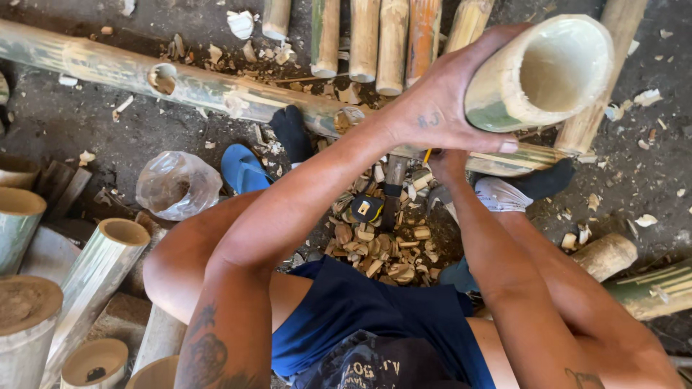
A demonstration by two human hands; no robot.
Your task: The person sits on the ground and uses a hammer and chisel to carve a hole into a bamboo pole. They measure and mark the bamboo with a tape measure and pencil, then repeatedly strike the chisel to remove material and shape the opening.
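Observation:
My left hand [440,108] is wrapped around a short, thick bamboo tube [540,72], holding it up with its hollow open end turned toward me. My right hand [448,164] sits just under the tube and is mostly hidden by my left hand. A thin yellow stick [427,155] pokes out beside it, and I cannot tell whether the hand holds it. Below both hands, between my knees, lies a pile of bamboo chips [375,248] with a dark-handled tool [393,189] resting on it.
A long bamboo pole [180,79] crosses the ground beyond my feet in black socks [292,133]. Several cut bamboo lengths [364,36] lie at the top. Several hollow tubes [101,266] stand at the left, with a clear plastic bag [176,184] and a blue sandal [241,169] nearby.

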